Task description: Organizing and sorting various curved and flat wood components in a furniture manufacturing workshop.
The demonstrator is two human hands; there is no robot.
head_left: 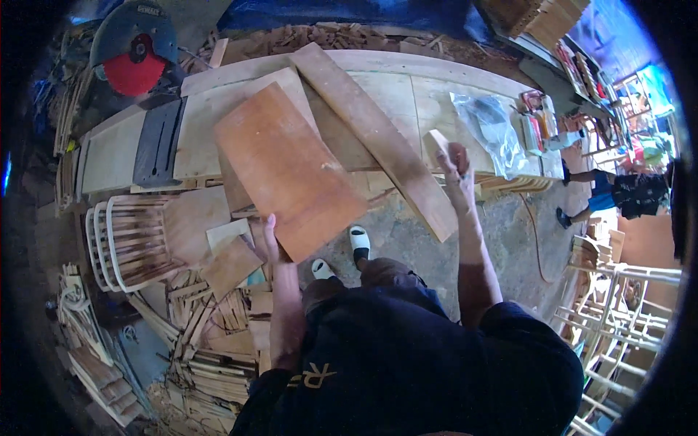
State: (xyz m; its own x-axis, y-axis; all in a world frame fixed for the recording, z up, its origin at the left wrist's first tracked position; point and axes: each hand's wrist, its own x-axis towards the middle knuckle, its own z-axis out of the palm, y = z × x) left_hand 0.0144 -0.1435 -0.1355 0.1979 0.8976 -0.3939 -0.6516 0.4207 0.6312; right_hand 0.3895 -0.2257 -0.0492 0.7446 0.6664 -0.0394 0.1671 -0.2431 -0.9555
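Holding a brown panel [291,171] up in front of the worktop [436,102]

Closes the left grip [273,243] on the panel's near edge, thumb up along it; closes the right grip [459,174] around a small pale block [438,139], well apart from the panel. Looks like a handling step, with neither piece set down. Seems to call next for a firm left hold, so broad a panel being likely to tip when carried from one edge, and for clearance from the long plank [371,131], lying slantwise across the worktop and jutting past its near edge. Right of the block, on the worktop, a clear plastic bag [491,131]. Farther, at left, a saw [134,69] with a red guard; at far right, another person [640,192].
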